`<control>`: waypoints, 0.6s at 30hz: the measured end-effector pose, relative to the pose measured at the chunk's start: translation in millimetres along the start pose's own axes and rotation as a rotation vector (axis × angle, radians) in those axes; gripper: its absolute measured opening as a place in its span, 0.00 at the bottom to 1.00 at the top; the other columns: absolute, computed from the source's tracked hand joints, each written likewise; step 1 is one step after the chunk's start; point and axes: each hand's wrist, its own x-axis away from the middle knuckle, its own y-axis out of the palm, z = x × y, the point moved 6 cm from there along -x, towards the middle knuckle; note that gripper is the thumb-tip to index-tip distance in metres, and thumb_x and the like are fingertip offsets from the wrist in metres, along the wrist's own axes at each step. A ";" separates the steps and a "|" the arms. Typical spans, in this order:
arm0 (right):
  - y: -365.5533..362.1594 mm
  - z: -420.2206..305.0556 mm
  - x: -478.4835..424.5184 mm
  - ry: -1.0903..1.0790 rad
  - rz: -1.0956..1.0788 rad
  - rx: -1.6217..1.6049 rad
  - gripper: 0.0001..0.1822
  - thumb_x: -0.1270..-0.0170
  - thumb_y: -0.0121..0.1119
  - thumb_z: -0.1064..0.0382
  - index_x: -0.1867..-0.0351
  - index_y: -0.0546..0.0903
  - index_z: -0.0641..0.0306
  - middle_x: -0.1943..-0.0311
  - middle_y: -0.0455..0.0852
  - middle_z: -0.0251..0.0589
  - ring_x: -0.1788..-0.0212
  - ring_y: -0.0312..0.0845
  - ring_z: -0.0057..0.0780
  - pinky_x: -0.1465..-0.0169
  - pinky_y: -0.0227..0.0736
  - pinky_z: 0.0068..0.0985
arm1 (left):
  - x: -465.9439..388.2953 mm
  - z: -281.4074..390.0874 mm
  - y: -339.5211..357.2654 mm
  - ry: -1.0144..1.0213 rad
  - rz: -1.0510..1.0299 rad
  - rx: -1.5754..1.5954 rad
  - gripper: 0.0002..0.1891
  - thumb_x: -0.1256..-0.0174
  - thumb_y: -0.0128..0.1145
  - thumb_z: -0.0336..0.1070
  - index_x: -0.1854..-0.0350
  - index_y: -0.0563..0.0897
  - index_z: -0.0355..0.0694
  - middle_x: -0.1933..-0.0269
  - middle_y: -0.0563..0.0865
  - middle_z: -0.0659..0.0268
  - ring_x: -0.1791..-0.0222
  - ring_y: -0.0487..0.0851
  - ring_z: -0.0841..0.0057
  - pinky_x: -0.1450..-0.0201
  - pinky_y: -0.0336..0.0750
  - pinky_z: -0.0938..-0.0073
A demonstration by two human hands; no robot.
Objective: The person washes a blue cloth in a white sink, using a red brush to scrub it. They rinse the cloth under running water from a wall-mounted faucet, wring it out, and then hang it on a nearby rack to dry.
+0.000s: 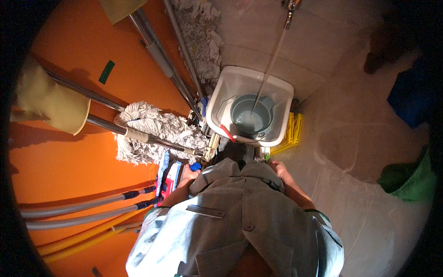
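Low at my left side, my left hand (189,172) is closed around a bright blue thing (195,167), too small to name. My right hand (278,167) is beside my right hip, next to a small white and green thing (265,154); its fingers are partly hidden, and I cannot tell whether it holds anything. Before me stands a white utility sink (288,104). A grey bucket (270,121) with a wire handle sits in it, and water (271,64) runs from a tap (288,19) into the bucket. A red thing (227,133) lies over the sink's near left rim.
String mops (148,131) with metal handles and several other poles (86,219) lean along the orange wall (114,166) at left. A folded yellow plastic item (292,133) stands right of the sink. A green container (415,180) and a blue one (408,93) are far right.
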 end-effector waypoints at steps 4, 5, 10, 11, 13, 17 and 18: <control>28.0 -53.4 27.9 0.066 -0.047 0.449 0.04 0.37 0.56 0.66 0.69 0.80 0.61 0.78 0.78 0.30 0.79 0.68 0.17 0.77 0.61 0.17 | 0.8 34.9 -18.8 0.155 0.065 0.103 0.30 0.58 0.66 0.42 0.50 0.70 0.40 0.60 0.83 0.53 0.58 0.82 0.61 0.51 0.74 0.66; 30.1 -66.3 27.1 0.065 -0.119 0.263 0.05 0.36 0.55 0.63 0.65 0.80 0.59 0.79 0.76 0.29 0.81 0.65 0.15 0.81 0.57 0.17 | -0.7 54.6 -16.9 0.208 0.035 0.267 0.30 0.58 0.66 0.38 0.50 0.69 0.40 0.60 0.83 0.55 0.59 0.82 0.65 0.52 0.74 0.69; 45.5 -302.0 54.7 -0.641 -0.025 0.485 0.17 0.36 0.55 0.57 0.49 0.77 0.64 0.66 0.82 0.36 0.64 0.75 0.23 0.58 0.71 0.22 | 9.9 175.2 -46.4 0.531 0.025 0.538 0.28 0.55 0.66 0.28 0.49 0.68 0.38 0.61 0.81 0.60 0.61 0.79 0.74 0.57 0.76 0.75; 42.6 -356.1 74.0 -0.792 0.031 0.498 0.19 0.36 0.55 0.55 0.49 0.77 0.64 0.61 0.83 0.39 0.58 0.75 0.23 0.54 0.71 0.23 | 39.4 218.0 -64.1 0.589 0.030 0.519 0.28 0.54 0.65 0.27 0.48 0.68 0.38 0.60 0.81 0.60 0.60 0.79 0.75 0.56 0.75 0.75; 73.7 -469.0 150.3 -0.986 0.030 0.478 0.18 0.35 0.53 0.58 0.48 0.76 0.65 0.59 0.83 0.38 0.55 0.76 0.23 0.51 0.70 0.22 | 52.3 243.3 -86.1 0.660 0.017 0.624 0.28 0.54 0.65 0.27 0.48 0.69 0.38 0.59 0.80 0.60 0.58 0.79 0.74 0.54 0.75 0.75; 132.8 -576.8 331.8 -1.395 -0.180 0.179 0.14 0.35 0.52 0.64 0.51 0.77 0.69 0.59 0.83 0.38 0.52 0.77 0.26 0.48 0.70 0.23 | 120.7 296.9 -135.2 0.690 -0.084 0.874 0.28 0.52 0.64 0.24 0.45 0.70 0.37 0.55 0.80 0.60 0.55 0.78 0.74 0.50 0.74 0.74; 152.6 -583.1 380.1 -1.488 -0.349 0.137 0.14 0.36 0.52 0.66 0.52 0.77 0.71 0.59 0.83 0.39 0.52 0.78 0.27 0.48 0.70 0.23 | 136.9 301.7 -151.6 0.709 -0.100 0.967 0.28 0.51 0.64 0.24 0.45 0.69 0.37 0.54 0.80 0.61 0.54 0.78 0.74 0.49 0.74 0.73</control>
